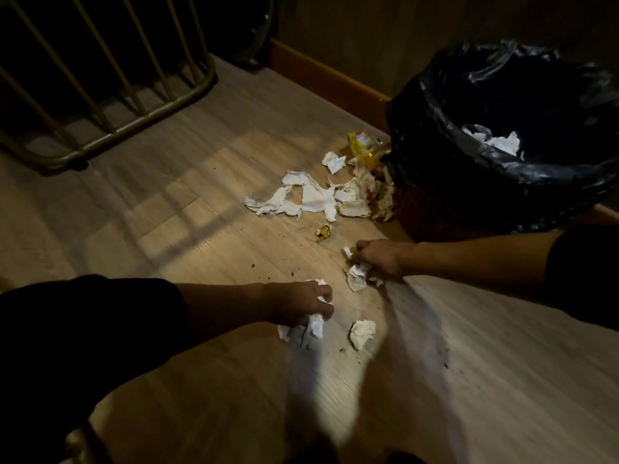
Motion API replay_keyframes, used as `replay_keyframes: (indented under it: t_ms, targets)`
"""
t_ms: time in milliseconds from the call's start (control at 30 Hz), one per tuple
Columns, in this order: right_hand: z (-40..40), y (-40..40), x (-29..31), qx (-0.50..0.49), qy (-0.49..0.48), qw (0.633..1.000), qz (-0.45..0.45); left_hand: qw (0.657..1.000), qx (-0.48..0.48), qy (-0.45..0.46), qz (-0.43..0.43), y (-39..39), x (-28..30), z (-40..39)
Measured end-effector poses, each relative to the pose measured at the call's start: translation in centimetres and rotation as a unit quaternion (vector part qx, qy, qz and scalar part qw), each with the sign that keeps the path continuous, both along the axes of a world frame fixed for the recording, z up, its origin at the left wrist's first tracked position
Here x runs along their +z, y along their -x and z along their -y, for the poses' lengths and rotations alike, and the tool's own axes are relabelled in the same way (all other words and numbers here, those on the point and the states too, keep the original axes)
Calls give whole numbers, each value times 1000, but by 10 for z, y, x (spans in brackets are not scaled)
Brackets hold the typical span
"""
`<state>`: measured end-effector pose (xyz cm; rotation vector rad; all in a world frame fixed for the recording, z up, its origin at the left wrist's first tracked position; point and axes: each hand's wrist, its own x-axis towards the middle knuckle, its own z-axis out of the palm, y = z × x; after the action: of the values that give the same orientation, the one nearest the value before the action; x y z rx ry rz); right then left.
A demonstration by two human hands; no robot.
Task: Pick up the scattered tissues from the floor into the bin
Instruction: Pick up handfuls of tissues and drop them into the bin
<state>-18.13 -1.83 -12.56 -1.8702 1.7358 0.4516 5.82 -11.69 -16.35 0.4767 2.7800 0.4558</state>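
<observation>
My left hand grips a bunch of crumpled white tissues low over the wooden floor. My right hand holds another crumpled tissue against the floor, close to the bin. A loose tissue ball lies between and below the two hands. Farther off, a spread of torn white tissues and a small tissue lie beside the bin, which has a black liner with white tissue inside.
A yellow wrapper and stained paper lie against the bin's base. A small yellow scrap sits on the floor. A metal railing stands at the back left, and a wooden skirting runs along the wall.
</observation>
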Motion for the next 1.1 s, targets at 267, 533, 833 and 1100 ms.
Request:
replay_keyframes:
  t_ms: [267, 533, 833, 1100]
  targets:
    - [-22, 17, 56, -106, 84, 991, -19, 989, 124, 43, 65, -2, 38, 27]
    - [-13, 0, 151, -214, 225, 949, 55, 925, 364, -58, -93, 28, 118, 65]
    - [-32, 25, 245, -331, 416, 843, 82, 796, 488, -218, -284, 90, 205, 82]
    - [-75, 98, 278, -501, 468, 724, 76, 796, 415, -234, -374, 178, 268, 21]
